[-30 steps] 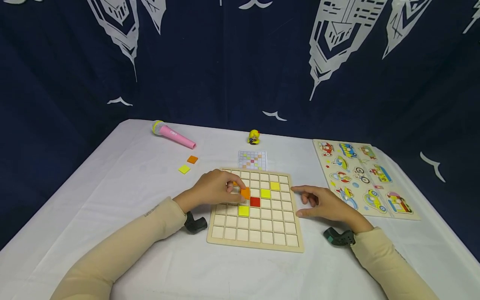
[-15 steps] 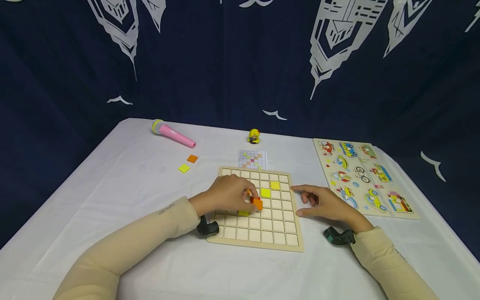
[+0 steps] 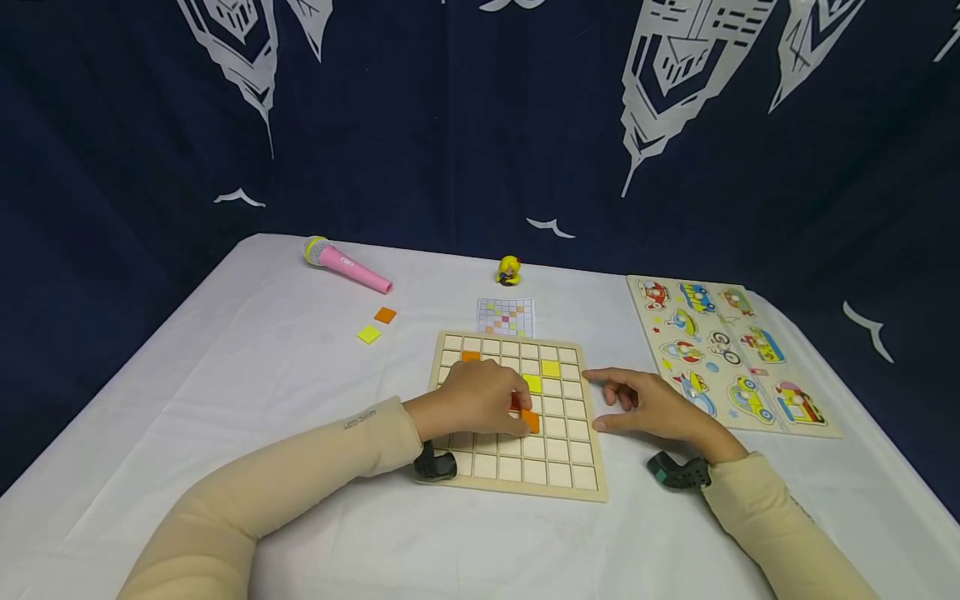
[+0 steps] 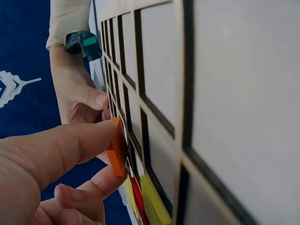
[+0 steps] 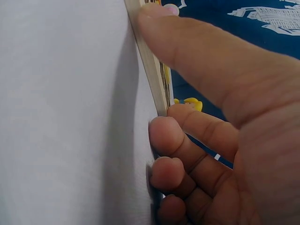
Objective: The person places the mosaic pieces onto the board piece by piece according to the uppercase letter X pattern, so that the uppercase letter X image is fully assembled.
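Between thumb and index finger, my left hand (image 3: 480,400) pinches an orange square tile (image 3: 530,421) close over the wooden grid board (image 3: 534,473). The left wrist view shows this orange tile (image 4: 119,147) tilted on edge at the fingertips. Set in the board are two yellow tiles (image 3: 551,369) up and to the right, and an orange one (image 3: 470,356) near the top left. A red tile (image 3: 513,402) is mostly hidden by the left hand. My right hand (image 3: 652,408) lies at the board's right side, its thumb and index fingertip against the edge (image 5: 154,70), other fingers bent.
Beyond the board lies a printed grid card (image 3: 506,317), with a small yellow-haired figurine (image 3: 508,271) behind it. Loose orange (image 3: 386,315) and yellow (image 3: 369,334) tiles sit left, near a pink toy microphone (image 3: 352,268). A picture puzzle board (image 3: 708,350) is at right.
My left hand has carried the orange tile right and toward the near side, past the red tile, uncovering the orange tile at top left. The right hand has stayed still.
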